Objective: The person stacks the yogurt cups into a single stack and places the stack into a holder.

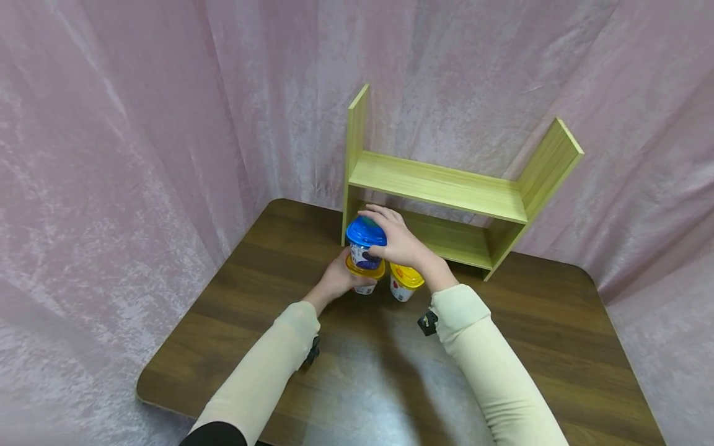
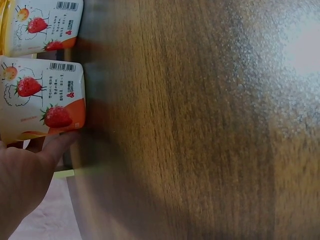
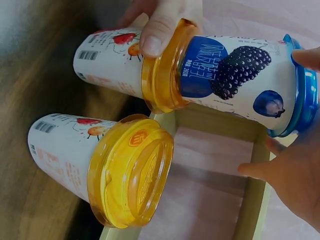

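Note:
A yogurt cup with a blue lid and blackberry print stands on the orange-yellow lid of a strawberry-print yogurt cup. My right hand holds the upper cup around its blue lid from above. Lower down, my left hand grips the bottom cup around its side, with the thumb by the lid's rim in the right wrist view. Just right of this stack, a second yellow-lidded strawberry yogurt cup stands on the table, touched by neither hand.
Right behind the cups stands a light wooden two-tier shelf with tall side panels. The brown wooden table has rounded corners and extends to both sides. Pink curtains hang behind the table and around it.

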The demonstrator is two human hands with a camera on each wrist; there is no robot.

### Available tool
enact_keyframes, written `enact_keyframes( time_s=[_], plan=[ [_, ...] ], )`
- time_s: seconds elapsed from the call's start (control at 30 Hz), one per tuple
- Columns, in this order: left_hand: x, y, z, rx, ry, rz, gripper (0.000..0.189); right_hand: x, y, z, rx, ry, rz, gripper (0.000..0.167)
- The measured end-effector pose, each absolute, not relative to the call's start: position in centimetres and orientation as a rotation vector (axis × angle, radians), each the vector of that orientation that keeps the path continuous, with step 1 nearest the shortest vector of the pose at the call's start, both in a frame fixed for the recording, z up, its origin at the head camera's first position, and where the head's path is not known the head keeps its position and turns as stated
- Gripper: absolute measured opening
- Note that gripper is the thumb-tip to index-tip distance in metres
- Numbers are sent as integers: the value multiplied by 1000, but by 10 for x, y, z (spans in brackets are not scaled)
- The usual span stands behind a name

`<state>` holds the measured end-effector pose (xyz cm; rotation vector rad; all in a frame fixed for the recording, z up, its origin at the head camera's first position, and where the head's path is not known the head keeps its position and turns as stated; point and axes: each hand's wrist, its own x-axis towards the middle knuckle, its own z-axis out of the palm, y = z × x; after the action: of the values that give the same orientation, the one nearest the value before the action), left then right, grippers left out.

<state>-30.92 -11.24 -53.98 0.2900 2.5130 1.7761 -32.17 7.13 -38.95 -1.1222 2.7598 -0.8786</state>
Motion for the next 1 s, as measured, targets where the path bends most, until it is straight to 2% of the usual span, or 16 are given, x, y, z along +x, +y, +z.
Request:
enact_keyframes(
  time_s=[0.17, 0.47, 0.73, 1.0],
  plan=[
    [-310, -112, -541, 281, 2513, 1776, 92, -320, 74, -390, -1142, 2764, -904, 78],
    [-308, -111, -542, 291, 2493, 1815, 90, -313, 96, -402, -1069, 2778, -1156, 91],
    [-309, -111, -541, 269, 2524, 1804, 90, -307, 126, -427, -884, 2826, -1203, 80],
    [-309, -111, -542, 255, 2496, 1817, 88, -306, 139, -459, -645, 2943, -964, 84]
  ],
)
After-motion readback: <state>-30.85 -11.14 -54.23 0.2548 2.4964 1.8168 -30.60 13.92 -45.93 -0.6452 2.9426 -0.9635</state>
